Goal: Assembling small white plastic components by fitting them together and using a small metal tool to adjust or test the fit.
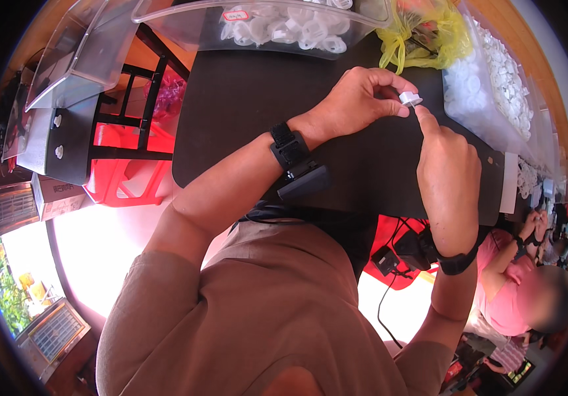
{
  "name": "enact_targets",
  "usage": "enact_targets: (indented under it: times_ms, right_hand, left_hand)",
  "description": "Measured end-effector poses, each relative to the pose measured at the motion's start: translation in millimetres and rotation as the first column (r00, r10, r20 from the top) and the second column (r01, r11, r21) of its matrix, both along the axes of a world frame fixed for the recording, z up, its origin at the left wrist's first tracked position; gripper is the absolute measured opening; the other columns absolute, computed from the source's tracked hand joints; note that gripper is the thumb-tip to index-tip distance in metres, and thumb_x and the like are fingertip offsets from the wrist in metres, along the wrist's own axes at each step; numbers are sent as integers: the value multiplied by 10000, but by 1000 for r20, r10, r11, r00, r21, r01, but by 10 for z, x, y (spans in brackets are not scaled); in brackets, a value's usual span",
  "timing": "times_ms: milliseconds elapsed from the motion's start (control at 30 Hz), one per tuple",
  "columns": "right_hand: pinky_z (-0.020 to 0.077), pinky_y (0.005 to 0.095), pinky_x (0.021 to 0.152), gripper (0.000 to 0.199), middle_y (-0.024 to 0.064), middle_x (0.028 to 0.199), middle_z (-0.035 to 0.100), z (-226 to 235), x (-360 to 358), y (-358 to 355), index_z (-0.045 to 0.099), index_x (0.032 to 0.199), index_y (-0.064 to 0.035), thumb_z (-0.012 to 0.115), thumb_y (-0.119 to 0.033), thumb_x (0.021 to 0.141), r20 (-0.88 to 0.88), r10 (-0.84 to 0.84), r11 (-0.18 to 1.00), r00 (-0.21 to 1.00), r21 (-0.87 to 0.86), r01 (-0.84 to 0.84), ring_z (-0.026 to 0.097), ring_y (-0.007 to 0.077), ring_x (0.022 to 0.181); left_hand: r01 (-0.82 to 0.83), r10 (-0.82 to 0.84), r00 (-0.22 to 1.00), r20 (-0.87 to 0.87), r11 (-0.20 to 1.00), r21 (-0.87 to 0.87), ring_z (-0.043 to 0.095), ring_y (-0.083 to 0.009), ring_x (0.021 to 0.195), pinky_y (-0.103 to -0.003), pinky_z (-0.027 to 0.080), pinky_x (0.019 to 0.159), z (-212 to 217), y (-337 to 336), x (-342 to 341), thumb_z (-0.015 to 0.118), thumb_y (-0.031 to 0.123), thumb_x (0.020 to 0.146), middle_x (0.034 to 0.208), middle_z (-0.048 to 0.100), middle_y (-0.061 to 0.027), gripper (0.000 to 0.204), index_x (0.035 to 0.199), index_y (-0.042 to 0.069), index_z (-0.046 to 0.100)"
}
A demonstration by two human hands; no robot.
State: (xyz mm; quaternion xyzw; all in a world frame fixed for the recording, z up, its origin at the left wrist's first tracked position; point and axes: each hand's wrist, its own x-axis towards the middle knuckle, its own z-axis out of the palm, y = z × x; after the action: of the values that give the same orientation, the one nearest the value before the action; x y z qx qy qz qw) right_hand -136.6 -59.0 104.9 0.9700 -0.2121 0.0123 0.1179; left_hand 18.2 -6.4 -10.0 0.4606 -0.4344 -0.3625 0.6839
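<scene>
Above the dark table [244,112], my left hand [360,102] pinches a small white plastic part [409,98] between thumb and fingers. The part has a round, flat rim on one side. My right hand [450,173] comes up from the lower right, its index fingertip at the lower edge of the part. Its other fingers are curled under, and the thumb is hidden behind the hand. Whether a tiny piece sits in that grip is too small to tell.
A clear bin [208,30] of white plastic pieces stands at the far edge. Beside it lies a yellow plastic bag [452,49]. Another clear bin [469,105] heaped with white pieces lines the right. Left are a red stool [109,178] and small table [69,155]. Another person [502,290] sits at right.
</scene>
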Motion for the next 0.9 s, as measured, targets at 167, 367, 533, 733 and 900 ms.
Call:
enact_targets:
  times_ms: [167,367,533,733,900]
  right_hand:
    - [537,454,629,300,201,757,660,49,13,-98,616,1156,-33,533,-12,869,35,15,995,999,99,-19,673,370,719]
    - [514,480,658,237,235,764,642,54,-10,-207,646,1109,-36,549,-30,892,134,33,961,990,268,-68,647,406,751]
    - [493,464,666,212,246,803,645,106,-18,-291,652,1085,-9,531,-38,914,149,-1,875,989,478,-71,626,424,765]
    - [464,398,591,224,201,648,594,223,8,-349,647,1086,4,497,-30,923,30,-99,747,995,663,54,614,331,590]
    - [464,388,573,225,172,607,572,240,-10,-318,654,1081,-4,497,-32,922,61,-75,784,995,620,21,616,294,572]
  left_hand:
    - [-32,32,997,74,999,-8,646,-85,891,-241,537,820,5,3,14,697,-4,861,980,697,-36,286,1143,37,678]
    - [-11,12,997,73,1000,-11,650,-92,894,-245,538,832,-18,-8,11,692,-12,861,1010,698,-44,277,1134,34,681]
    - [15,-14,999,45,1000,-19,653,-97,901,-248,539,836,-9,4,11,685,-13,866,1019,697,-45,273,1135,30,680]
    - [48,-48,999,15,998,-28,651,-98,906,-252,541,846,-7,12,25,687,0,869,1027,697,-49,265,1132,27,680]
    - [52,-52,999,14,998,-30,651,-98,907,-254,541,843,5,8,26,699,8,863,1024,700,-48,283,1145,30,678]
